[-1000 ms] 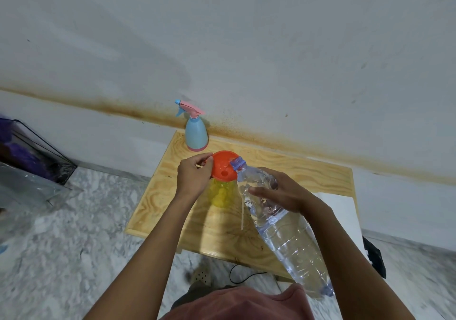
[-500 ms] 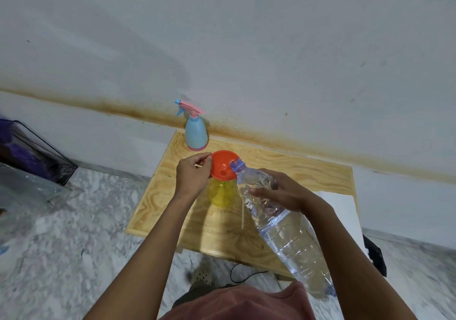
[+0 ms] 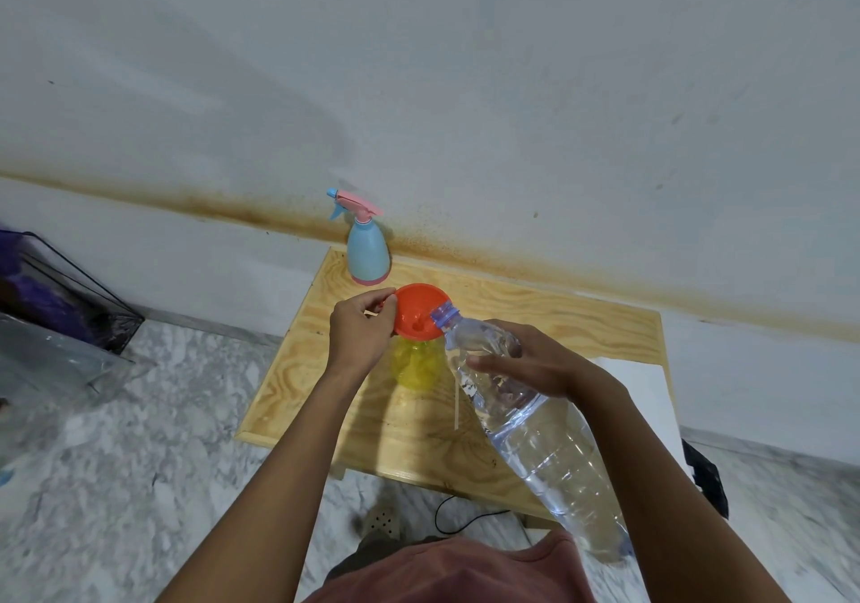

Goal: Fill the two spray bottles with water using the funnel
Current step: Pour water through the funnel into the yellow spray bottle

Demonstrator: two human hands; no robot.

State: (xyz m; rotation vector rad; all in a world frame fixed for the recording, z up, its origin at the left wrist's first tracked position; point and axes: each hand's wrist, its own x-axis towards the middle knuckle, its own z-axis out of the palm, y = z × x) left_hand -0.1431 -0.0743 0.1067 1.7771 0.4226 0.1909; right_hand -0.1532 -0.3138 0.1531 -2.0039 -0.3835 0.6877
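Observation:
An orange funnel point(image 3: 419, 311) sits in the neck of a yellow bottle point(image 3: 416, 365) standing on the wooden table point(image 3: 558, 323). My left hand point(image 3: 360, 330) grips the funnel's left rim. My right hand point(image 3: 526, 360) holds a large clear water bottle point(image 3: 540, 439) near its shoulder, tilted so its open mouth rests over the funnel's right edge. A blue spray bottle point(image 3: 367, 253) with a pink trigger head stands at the table's far left corner by the wall.
A thin pale stick point(image 3: 457, 409) lies on the table under the water bottle. A white surface point(image 3: 637, 383) adjoins the table's right side. A dark wire basket point(image 3: 60, 295) and clear plastic sit on the marble floor at left. A black cable lies under the table.
The water bottle's mouth has shifted slightly up and over the funnel rim. My left hand stays on the funnel.

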